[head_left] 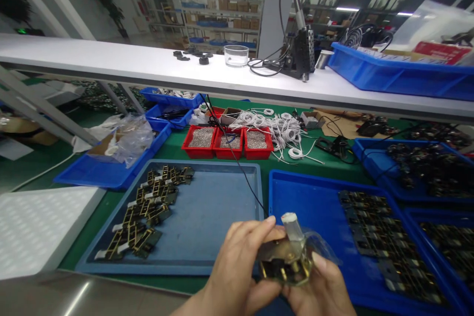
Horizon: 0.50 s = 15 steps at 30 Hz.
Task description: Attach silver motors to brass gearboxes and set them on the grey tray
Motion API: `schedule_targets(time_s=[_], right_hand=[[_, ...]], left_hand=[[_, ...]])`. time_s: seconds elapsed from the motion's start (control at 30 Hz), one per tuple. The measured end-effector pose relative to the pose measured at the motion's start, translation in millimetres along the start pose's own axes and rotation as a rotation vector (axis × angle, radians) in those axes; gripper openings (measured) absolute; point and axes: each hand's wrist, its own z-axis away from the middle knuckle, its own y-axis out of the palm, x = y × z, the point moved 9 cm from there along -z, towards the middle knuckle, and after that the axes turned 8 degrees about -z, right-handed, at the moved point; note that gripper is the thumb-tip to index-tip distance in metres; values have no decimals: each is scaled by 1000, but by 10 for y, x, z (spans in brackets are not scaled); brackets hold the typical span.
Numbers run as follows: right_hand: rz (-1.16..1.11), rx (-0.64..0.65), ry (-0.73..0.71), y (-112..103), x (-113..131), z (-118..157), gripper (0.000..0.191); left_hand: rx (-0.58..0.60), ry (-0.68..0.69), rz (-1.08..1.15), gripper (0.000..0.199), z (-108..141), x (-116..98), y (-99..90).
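Both my hands are closed around a small brass-and-black mechanism (285,259) at the front, over the edges of two trays. My left hand (237,261) grips its left side, fingers across the top. The fingers of my right hand (326,286) hold its right side from below. A whitish block (292,227) sticks up from its top, and a thin clear film-like piece (320,244) shows at its right. Similar brass-framed assemblies (148,207) with whitish ends lie in the grey-blue tray (211,217) at left. Rows of dark-and-brass assemblies (385,237) lie in the blue tray (299,192) at right.
Red bins (198,153) of small metal parts and coiled white cables (285,128) lie behind the trays. Above them runs a white shelf (148,61) with a soldering iron stand (301,52) and glass dish (236,57). A thin black cable (240,165) hangs down toward my hands.
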Motion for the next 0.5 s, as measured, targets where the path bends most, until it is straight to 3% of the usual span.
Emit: schedule_targets(time_s=[0.1,0.27,0.43,0.5], right_hand=[[-103,63,58,-8,-51,-40,26],[-175,187,132,57,-104,-58,30],[-73,274,192,194,-117,-25,35],[15,233,181,156,-103,-21,37]], left_hand=[[53,-51,61,53,-5,64,70],[25,28,111,35,-13,14,59],[3,56,90,29,-22,-18,0],[-5,54,83,29,-28,-20,-32]])
